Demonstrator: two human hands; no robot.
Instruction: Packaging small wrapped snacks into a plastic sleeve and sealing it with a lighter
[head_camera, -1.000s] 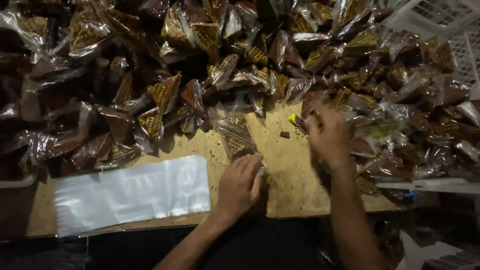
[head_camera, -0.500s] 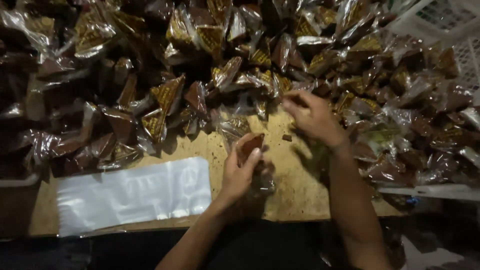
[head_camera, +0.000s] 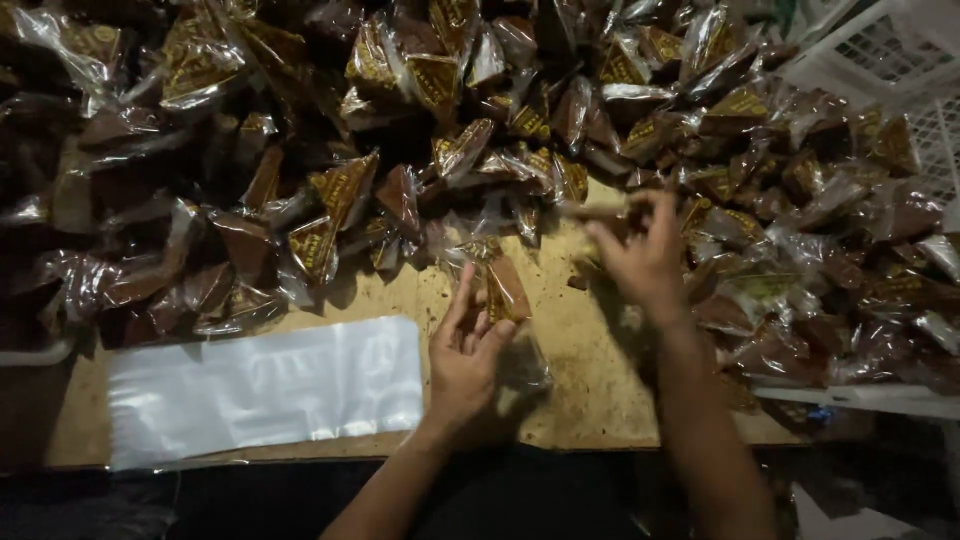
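Note:
My left hand (head_camera: 465, 350) rests near the front of the wooden board (head_camera: 600, 410) and grips a clear plastic bag (head_camera: 525, 360). A brown wrapped wedge (head_camera: 505, 288) stands at the bag's mouth by my fingertips. My right hand (head_camera: 640, 255) is raised at the edge of the pile and pinches a flat brown piece (head_camera: 600, 210) between thumb and fingers. A large heap of wrapped brown triangular snacks (head_camera: 330, 200) in clear film with gold print covers the far half of the board and spreads to both sides.
A flat stack of empty clear plastic bags (head_camera: 260, 385) lies on the board at the front left. A white plastic crate (head_camera: 880, 60) stands at the top right. More wrapped snacks (head_camera: 850, 300) crowd the right side over a white rim.
My left hand has lifted off the board, taking up the bag with the wedge at its mouth. My right hand moved left and up to the pile's edge and now pinches a brown piece.

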